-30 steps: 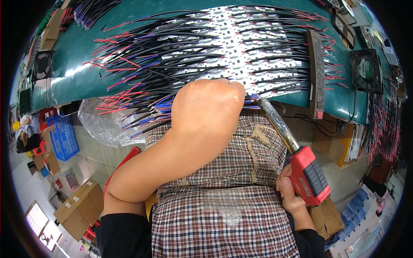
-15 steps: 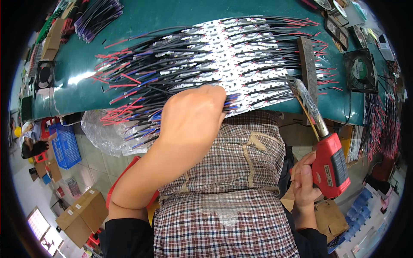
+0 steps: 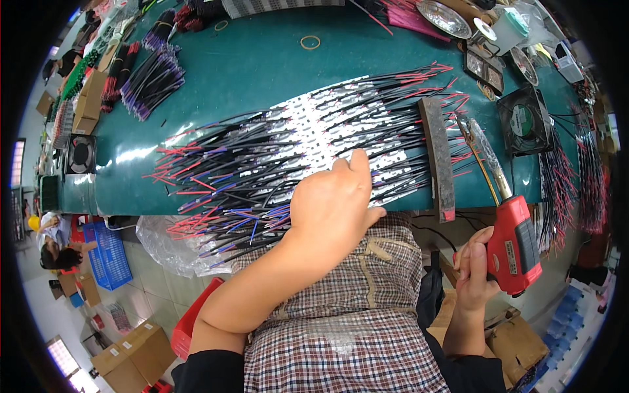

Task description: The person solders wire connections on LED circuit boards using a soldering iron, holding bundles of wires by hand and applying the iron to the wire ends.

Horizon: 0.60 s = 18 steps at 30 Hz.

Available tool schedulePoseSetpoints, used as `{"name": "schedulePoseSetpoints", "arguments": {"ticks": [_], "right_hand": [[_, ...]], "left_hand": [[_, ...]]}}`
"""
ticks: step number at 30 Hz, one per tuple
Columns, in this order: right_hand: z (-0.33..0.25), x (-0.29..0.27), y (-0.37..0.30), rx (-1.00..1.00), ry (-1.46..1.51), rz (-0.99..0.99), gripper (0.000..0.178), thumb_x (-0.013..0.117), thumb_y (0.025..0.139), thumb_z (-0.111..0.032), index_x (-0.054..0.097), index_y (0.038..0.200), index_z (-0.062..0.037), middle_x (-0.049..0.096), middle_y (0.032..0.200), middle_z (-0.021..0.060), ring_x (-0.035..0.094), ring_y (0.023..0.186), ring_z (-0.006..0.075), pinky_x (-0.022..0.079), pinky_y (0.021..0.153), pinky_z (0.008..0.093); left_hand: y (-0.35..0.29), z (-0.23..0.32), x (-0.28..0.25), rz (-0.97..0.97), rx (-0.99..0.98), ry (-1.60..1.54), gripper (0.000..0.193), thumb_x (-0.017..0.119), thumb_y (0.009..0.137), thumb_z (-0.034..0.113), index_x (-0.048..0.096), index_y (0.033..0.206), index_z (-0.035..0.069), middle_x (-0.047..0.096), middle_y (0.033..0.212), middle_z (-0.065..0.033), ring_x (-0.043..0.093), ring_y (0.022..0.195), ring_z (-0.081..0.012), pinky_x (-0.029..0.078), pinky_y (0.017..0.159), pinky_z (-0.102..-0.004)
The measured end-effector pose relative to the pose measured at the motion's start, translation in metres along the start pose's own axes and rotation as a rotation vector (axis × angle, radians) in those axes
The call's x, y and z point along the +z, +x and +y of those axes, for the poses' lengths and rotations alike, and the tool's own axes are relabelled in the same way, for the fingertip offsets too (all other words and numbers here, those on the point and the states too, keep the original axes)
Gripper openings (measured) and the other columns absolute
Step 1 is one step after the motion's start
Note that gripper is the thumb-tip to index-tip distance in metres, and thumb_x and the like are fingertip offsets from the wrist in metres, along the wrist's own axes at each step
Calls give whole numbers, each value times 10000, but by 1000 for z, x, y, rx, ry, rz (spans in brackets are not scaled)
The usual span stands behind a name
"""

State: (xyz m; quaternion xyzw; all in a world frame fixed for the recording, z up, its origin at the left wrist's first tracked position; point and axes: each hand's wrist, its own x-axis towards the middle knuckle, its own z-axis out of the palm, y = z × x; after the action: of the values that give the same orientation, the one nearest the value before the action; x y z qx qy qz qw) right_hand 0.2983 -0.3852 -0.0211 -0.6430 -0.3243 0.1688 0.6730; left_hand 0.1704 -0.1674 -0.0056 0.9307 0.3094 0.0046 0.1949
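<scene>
A white circuit-board panel (image 3: 303, 119) lies near the table's front edge, with rows of black wires with red tips reaching out on both sides. Over its lower part is my left hand (image 3: 333, 202), back upward, index finger and thumb showing and the other fingertips hidden beneath. Blue and black wires (image 3: 278, 215) run in under this hand, and a bit of blue shows by the index finger. Held in my right hand (image 3: 475, 272) is a red and black soldering gun (image 3: 510, 249); its tip points up, right of a dark metal bar (image 3: 435, 154) lying across the right-hand wires.
A black fan (image 3: 524, 121) stands at the right, a smaller fan (image 3: 80, 154) at the left. Wire bundles (image 3: 154, 82) lie at the back left. Metal dishes (image 3: 445, 18) and a solder spool (image 3: 483, 29) sit at the back right. Wires (image 3: 557, 190) hang over the right edge.
The view has shifted to take in more of the table's back. My left hand has moved right across the panel, its index finger now extended. The soldering gun's tip has drawn right, past the bar.
</scene>
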Motion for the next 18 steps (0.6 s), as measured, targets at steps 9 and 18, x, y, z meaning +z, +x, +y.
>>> {"name": "schedulePoseSetpoints", "arguments": {"ticks": [9, 18], "right_hand": [[3, -5, 12, 23, -24, 77, 157, 526, 977, 14, 512, 1132, 36, 536, 842, 73, 357, 461, 38, 392, 460, 222], [3, -4, 13, 88, -96, 73, 66, 543, 990, -28, 519, 1022, 25, 492, 725, 19, 412, 462, 44, 419, 465, 232]], "left_hand": [[25, -14, -6, -132, -42, -160, 528, 884, 696, 352, 668, 1031, 7, 700, 751, -168, 704, 768, -382, 541, 714, -475], [15, -3, 11, 58, 17, -101, 303, 721, 760, 276, 637, 832, -7, 685, 743, -218, 679, 667, -406, 560, 626, -490]]}}
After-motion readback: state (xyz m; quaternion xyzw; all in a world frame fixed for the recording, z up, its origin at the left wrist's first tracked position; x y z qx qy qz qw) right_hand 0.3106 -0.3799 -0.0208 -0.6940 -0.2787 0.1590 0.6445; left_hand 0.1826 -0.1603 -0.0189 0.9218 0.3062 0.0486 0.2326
